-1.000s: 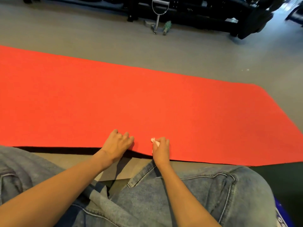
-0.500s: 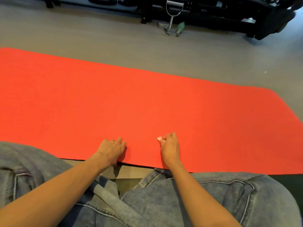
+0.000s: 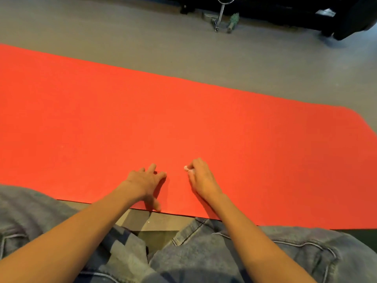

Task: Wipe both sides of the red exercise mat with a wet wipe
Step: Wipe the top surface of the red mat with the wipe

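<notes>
Because the right hand point(image 3: 201, 178) pinches only a tiny balled-up white wet wipe point(image 3: 186, 168) on the flat red foam exercise mat point(image 3: 183, 123) on the grey floor point(image 3: 122, 37), it may slip out, while the left hand point(image 3: 143, 181) presses open and flat near the mat's near edge.

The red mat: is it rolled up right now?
No, the red mat lies spread flat on the grey floor, with the left hand and right hand resting on it.
</notes>
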